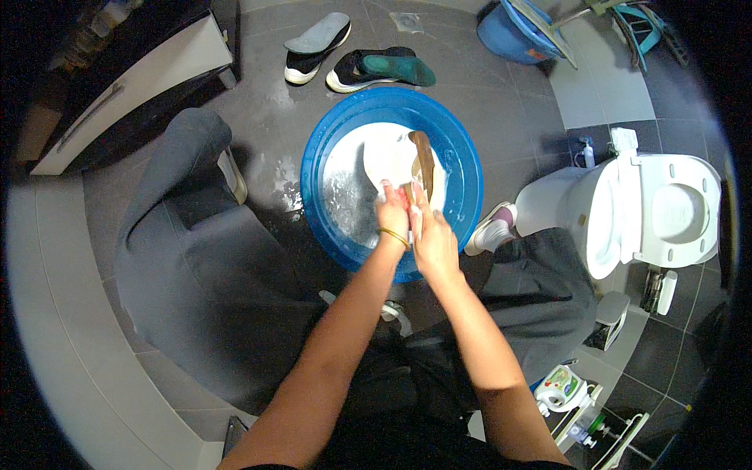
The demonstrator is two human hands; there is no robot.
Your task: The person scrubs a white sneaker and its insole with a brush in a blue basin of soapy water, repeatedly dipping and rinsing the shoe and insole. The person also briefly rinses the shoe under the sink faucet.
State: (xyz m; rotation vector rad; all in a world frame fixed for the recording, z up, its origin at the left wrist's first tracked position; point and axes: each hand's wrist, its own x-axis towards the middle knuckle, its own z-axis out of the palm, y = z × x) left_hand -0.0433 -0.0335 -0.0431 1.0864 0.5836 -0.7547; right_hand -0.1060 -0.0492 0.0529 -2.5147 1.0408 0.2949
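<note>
A round blue plastic basin (313,176) stands on the floor between my legs, with white suds and water in it. Both hands are over its near right part, close together. My left hand (392,212), with a yellow band at the wrist, grips a soapy item whose shape is partly hidden. My right hand (433,235) is closed around a brown, handle-like piece, perhaps a brush. A pale, foam-covered thing (385,158), possibly a shoe, and a long brown strip (423,155) lie just beyond my fingers; I cannot tell how they join.
Beyond the basin are two black shoes (299,66) with grey and green insoles (402,69). A blue bucket (508,35) stands at the back right. The white toilet (599,217) is right, a cabinet (141,88) left, and a rack with bottles (561,388) lower right. Water wets the floor left of the basin.
</note>
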